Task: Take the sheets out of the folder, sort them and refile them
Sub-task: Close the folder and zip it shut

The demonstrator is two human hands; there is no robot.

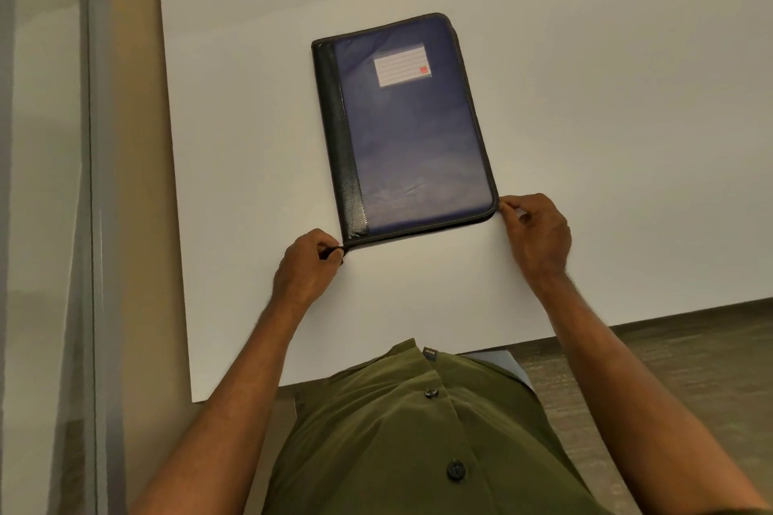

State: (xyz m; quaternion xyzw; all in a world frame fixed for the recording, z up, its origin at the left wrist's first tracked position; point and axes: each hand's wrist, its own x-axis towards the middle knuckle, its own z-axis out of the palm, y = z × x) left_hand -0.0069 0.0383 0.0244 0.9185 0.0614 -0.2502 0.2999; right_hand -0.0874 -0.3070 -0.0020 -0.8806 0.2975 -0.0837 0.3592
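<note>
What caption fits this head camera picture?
Both hands, left and right, pinch the closed blue folder's near corners.

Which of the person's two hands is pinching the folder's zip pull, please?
The left hand, at the folder's spine-side near corner; the right hand only holds the opposite near corner.

shirt tag [430,352]: small lettering, unreadable | folder label [402,66]: blank lines
</note>
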